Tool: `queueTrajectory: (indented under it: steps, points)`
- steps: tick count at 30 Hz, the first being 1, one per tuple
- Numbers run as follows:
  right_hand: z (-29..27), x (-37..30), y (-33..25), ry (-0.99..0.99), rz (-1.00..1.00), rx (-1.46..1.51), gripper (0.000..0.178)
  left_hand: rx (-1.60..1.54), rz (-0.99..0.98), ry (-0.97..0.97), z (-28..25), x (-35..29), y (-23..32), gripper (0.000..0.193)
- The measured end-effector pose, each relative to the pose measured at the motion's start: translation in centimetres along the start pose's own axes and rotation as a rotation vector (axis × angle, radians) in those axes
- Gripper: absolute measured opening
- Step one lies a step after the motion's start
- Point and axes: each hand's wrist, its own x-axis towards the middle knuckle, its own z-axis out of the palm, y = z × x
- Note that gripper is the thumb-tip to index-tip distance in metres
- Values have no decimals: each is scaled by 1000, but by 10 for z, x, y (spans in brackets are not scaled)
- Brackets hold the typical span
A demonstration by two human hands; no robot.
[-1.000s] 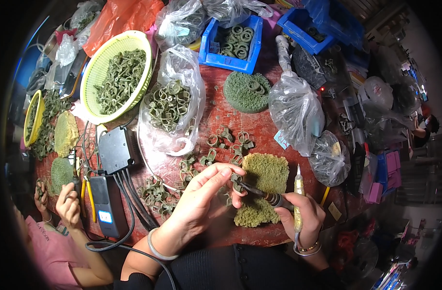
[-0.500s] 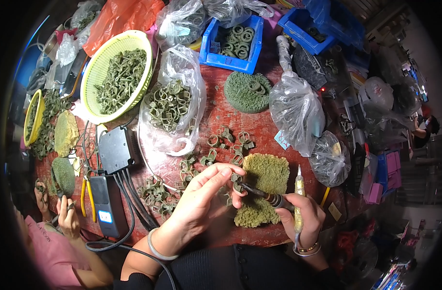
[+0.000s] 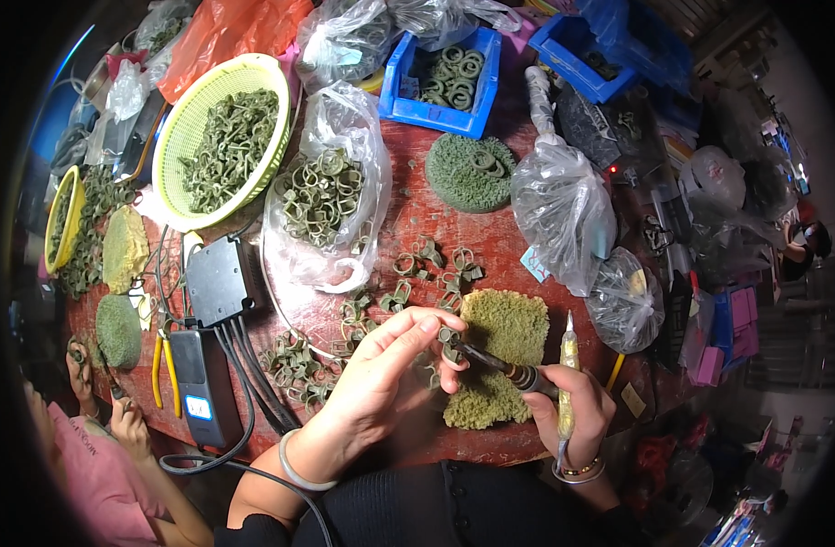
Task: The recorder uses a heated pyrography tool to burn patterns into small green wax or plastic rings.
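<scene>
My left hand point(image 3: 381, 356) pinches a small dull-green ring point(image 3: 449, 339) between thumb and fingertips. In my right hand point(image 3: 579, 410) is a soldering-iron-like tool point(image 3: 527, 378) with a dark barrel, its thin tip pointing left at the ring; whether it touches cannot be made out. A slim pen-like tool point(image 3: 568, 360) wrapped in yellowish tape stands nearly upright in the same hand, its pale tip pointing away from me. Beneath the tools lies a rough yellow-green spongy block point(image 3: 508, 324). Several loose green rings point(image 3: 299, 369) lie just left of and beyond my left hand.
A yellow basket point(image 3: 165, 182) and a clear bag point(image 3: 303, 269) hold many rings. Blue bins point(image 3: 435, 117) stand at the back. A black box point(image 3: 218, 283) with cables sits left, near yellow-handled pliers point(image 3: 172, 378). At far left a co-worker's hand point(image 3: 130, 428) holds a thin tool.
My hands, the ring and both tools keep nearly the same places. At far left, the co-worker's hand and thin tool have moved down, off the round green pad.
</scene>
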Motion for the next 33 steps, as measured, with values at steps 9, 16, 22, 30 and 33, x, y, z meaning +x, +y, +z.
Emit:
queueTrajectory:
  steps: [9,16,22,30,33]
  points:
    - [-1,-2,1,-27,-8,-54,33,1,2,0,-1,0,-1,27]
    - [-1,-2,0,10,15,-7,32,-2,7,14,1,0,-1,28]
    - [-18,-4,5,39,84,-124,32,-56,-5,-74,-11,1,0,30]
    - [-25,-1,6,1,45,-237,33,-136,16,-183,-10,4,-3,28]
    - [-23,-2,6,-44,75,-265,33,-126,13,-148,-11,1,-3,28]
